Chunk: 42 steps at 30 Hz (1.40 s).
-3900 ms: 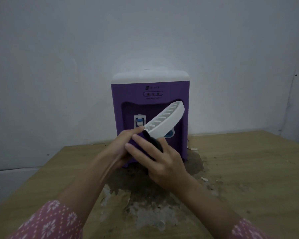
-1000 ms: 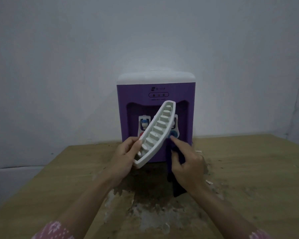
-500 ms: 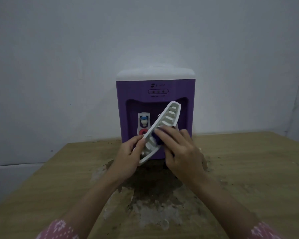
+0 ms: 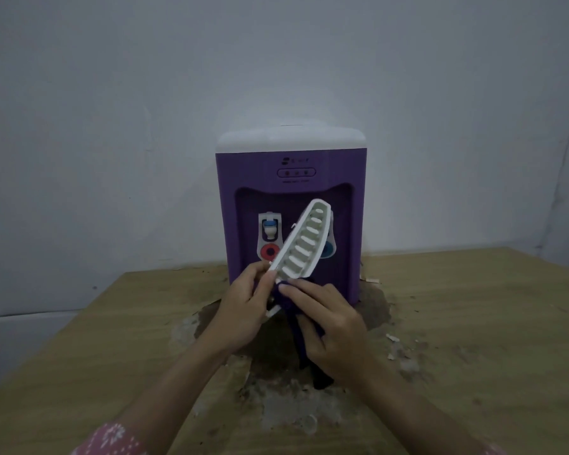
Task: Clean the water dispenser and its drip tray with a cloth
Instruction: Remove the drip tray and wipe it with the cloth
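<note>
A purple water dispenser (image 4: 289, 169) with a white top stands at the back of the wooden table against the wall. In front of it I hold the white slotted drip tray (image 4: 301, 244) tilted, its far end raised toward the taps. My left hand (image 4: 243, 307) grips the tray's lower left end. My right hand (image 4: 329, 330) holds a dark purple cloth (image 4: 304, 349) and presses it on the tray's lower end; the cloth's tail hangs down under my palm.
The wooden table (image 4: 473, 339) has a worn, stained patch (image 4: 276, 399) in front of the dispenser, with small flakes of debris (image 4: 391, 338) to the right. A plain wall (image 4: 112, 126) stands close behind.
My right hand with the cloth has slid down the tray from its middle to its lower end. The tray has tilted a little, showing more of its slots.
</note>
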Each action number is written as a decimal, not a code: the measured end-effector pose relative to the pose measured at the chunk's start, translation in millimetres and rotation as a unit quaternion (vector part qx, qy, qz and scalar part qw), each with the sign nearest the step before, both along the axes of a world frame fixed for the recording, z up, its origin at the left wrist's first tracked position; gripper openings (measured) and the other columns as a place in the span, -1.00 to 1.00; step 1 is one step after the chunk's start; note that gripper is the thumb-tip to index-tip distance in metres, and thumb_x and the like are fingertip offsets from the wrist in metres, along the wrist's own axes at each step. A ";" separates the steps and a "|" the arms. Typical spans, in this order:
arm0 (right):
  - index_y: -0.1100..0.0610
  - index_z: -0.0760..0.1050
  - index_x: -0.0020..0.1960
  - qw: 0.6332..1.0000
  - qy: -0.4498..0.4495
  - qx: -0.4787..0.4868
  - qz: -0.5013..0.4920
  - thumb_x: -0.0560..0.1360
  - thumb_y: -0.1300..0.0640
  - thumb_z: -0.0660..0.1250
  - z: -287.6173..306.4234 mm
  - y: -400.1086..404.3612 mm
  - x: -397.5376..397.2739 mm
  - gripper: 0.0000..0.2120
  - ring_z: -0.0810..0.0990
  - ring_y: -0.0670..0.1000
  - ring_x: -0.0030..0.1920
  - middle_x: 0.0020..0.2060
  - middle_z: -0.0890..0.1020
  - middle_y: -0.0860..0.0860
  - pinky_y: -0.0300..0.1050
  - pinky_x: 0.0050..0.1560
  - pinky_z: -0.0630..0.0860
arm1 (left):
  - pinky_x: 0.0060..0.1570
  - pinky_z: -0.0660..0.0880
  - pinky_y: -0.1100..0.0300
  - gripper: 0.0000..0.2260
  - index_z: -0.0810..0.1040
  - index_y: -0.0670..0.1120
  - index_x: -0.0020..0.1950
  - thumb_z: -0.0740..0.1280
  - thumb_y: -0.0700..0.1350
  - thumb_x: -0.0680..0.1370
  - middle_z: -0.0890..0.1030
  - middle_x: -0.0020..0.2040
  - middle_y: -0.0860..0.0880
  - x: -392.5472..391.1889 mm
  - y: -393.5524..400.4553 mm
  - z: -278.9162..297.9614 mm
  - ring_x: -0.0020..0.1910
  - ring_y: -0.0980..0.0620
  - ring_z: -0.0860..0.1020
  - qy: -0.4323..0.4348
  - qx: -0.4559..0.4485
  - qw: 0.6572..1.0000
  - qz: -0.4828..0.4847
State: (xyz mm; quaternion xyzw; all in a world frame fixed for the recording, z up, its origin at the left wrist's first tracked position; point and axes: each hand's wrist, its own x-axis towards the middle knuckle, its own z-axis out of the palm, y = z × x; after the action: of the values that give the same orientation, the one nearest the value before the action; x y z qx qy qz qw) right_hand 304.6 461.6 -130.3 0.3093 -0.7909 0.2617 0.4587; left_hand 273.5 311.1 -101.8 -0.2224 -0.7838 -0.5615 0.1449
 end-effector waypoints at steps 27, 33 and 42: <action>0.27 0.52 0.15 0.438 -0.576 -0.643 0.251 0.53 -0.14 0.18 17.0 -3.9 -12.7 -0.51 0.63 0.27 -0.05 -0.03 0.64 0.29 0.12 -0.13 0.56 | 0.02 0.54 -0.10 -0.73 0.37 0.09 0.06 0.39 -0.12 0.47 0.54 0.08 0.05 2.0 3.3 4.8 0.06 0.02 0.57 0.064 -0.086 0.993 -0.057; 0.29 0.56 0.11 0.443 -0.568 -0.612 0.327 0.37 -0.22 0.33 24.0 9.1 -8.6 -0.40 0.63 0.27 -0.02 0.03 0.62 0.29 0.09 -0.14 0.58 | -0.04 0.55 -0.01 -0.73 0.42 0.10 0.10 0.39 -0.13 0.46 0.49 0.08 0.15 0.1 -4.6 13.5 0.05 0.12 0.52 0.130 -0.185 0.972 -0.069; 0.31 0.56 0.06 0.457 -0.611 -0.578 0.288 0.22 -0.15 0.41 34.5 21.7 -5.1 -0.38 0.63 0.28 -0.04 0.00 0.63 0.31 0.13 -0.03 0.53 | 0.00 0.56 0.17 -0.69 0.47 0.10 0.13 0.37 -0.23 0.48 0.52 0.15 0.00 -3.4 -16.3 12.4 0.08 0.11 0.57 0.030 -0.126 0.980 -0.152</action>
State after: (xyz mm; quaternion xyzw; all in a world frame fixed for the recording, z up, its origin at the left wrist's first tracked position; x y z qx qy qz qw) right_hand 299.6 483.3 -95.9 -0.0555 -0.4016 0.8981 -0.1702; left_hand 270.0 294.8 -89.5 -0.3724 -0.8005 -0.4668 0.0517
